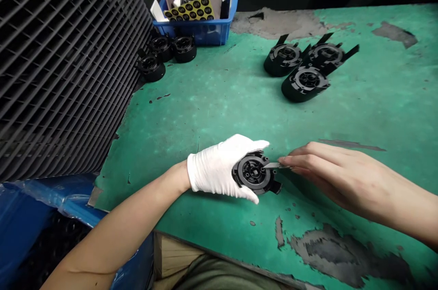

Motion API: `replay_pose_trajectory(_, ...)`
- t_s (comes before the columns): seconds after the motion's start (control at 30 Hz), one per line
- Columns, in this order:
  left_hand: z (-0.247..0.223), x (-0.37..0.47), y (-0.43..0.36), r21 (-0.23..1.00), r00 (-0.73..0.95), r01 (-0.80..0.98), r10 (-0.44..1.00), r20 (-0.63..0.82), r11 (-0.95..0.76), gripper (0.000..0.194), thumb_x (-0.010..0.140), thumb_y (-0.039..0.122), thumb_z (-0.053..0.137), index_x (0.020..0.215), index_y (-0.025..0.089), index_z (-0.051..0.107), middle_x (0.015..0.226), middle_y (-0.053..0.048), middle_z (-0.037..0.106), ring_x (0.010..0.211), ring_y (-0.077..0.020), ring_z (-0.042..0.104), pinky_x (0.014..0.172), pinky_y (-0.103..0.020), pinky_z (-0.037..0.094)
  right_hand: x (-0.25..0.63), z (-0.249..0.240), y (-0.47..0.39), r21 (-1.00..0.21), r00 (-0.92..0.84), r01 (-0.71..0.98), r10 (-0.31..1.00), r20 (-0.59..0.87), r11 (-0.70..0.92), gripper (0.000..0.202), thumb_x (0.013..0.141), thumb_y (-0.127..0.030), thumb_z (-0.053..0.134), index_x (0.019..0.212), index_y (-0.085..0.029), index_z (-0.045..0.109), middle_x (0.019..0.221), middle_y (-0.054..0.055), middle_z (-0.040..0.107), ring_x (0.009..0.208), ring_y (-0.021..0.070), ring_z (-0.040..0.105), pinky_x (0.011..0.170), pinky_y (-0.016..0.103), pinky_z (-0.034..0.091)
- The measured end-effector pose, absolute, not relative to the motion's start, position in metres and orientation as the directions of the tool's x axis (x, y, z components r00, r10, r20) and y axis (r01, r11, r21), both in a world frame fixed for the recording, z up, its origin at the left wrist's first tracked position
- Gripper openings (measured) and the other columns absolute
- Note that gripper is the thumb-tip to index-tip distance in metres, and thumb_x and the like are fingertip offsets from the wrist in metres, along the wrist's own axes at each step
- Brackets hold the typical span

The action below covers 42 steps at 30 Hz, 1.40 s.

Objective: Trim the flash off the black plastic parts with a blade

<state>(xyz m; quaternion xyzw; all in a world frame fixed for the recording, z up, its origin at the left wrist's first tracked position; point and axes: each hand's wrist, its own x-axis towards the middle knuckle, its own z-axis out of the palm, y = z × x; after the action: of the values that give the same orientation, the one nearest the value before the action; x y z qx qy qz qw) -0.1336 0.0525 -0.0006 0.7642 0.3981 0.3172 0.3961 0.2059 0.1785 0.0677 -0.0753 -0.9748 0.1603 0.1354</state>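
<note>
My left hand (226, 166), in a white glove, is wrapped round a round black plastic part (255, 172) whose ringed face points up, with a small tab at its lower right. Bare and coming in from the right, my right hand (321, 166) pinches a thin, pale metal blade (273, 165). The blade's tip touches or lies just over the right side of the part's face; which of the two I cannot tell.
Three black housings (304, 83) with upright tabs stand at the back right of the worn green table (212, 107). Three more (184, 48) sit by a blue bin (208, 32) holding a yellow sticker sheet (191, 10). A dark grille (61, 61) rises at left; blue plastic sheeting (41, 198) lies below.
</note>
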Motion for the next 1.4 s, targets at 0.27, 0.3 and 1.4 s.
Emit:
replay_pose_trajectory(0.27,0.0,-0.131,0.054,0.859,0.475,0.377,0.868,0.143,-0.347,0.147,0.081,0.097,0.112,0.194,0.02,0.06,0.178,-0.028,0.075,0.167,-0.0549,0.073,0.147,-0.075,0.063,0.197,0.071,0.172,-0.345,-0.953,0.117,0.203,0.225,0.931,0.032,0.13,-0.021,0.059,0.149,-0.027,0.084,0.121,0.008,0.089,0.092,0.0222,0.085,0.074,0.033,0.065)
replay_pose_trajectory(0.3,0.0,-0.131,0.054,0.86,0.473,0.38,0.871,0.136,-0.34,0.147,0.08,0.097,0.112,0.194,0.02,0.06,0.178,-0.028,0.075,0.167,-0.055,0.073,0.147,-0.075,0.062,0.197,0.071,0.171,-0.354,-0.954,0.116,0.203,0.22,0.928,0.034,0.13,-0.02,0.058,0.151,-0.029,0.084,0.122,0.008,0.09,0.093,0.023,0.086,0.074,0.034,0.065)
replay_pose_trajectory(1.4,0.01,-0.129,0.055,0.92,0.51,0.329,0.86,0.018,-0.215,0.142,0.08,0.084,0.121,0.196,0.027,0.061,0.196,-0.025,0.068,0.184,-0.0549,0.066,0.159,-0.073,0.051,0.19,0.094,0.182,-0.107,-0.978,0.014,0.035,0.204,0.994,0.046,0.123,-0.004,0.048,0.143,-0.024,0.084,0.117,0.009,0.088,0.091,0.0238,0.078,0.081,0.039,0.062)
